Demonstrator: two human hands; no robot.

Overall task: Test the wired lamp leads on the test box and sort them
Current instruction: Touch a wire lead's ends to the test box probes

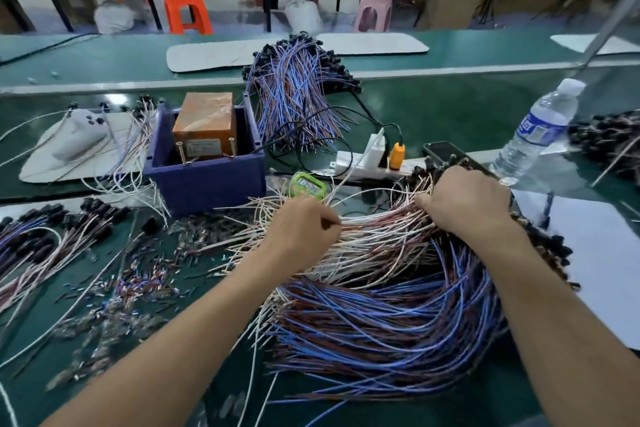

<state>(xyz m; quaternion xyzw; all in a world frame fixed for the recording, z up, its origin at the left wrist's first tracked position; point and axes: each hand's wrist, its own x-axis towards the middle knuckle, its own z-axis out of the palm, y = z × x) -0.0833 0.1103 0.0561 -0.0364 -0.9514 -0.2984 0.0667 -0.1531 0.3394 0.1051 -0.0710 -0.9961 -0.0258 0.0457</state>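
A few thin wires from the heap of pale leads (374, 236) are pinched in the curled fingers (329, 220) of the left hand (304, 229). The right hand (464, 199) is laid on the same heap, near the black lamp ends. Its fingers are tucked out of sight, so it cannot be told if anything is held there. The heap lies on the green tabletop (450, 114), just in front, on top of the blue and brown leads (398, 315).

The wires look badly tangled, so one lead is best pulled out slowly while the heap is held down. That way the others are not dragged along. Its bare tips must then be taken to the test box (204, 125), which sits in a blue bin (207, 180) up and to the left, well apart from both hands.

A green timer (308, 184) and a white power strip (363, 163) lie between the heap and the bin, and loose wires could be caught on them. A water bottle (540, 135) stands near the right hand and could be knocked over. Many cut wire bits (138, 281) are spread on the left.
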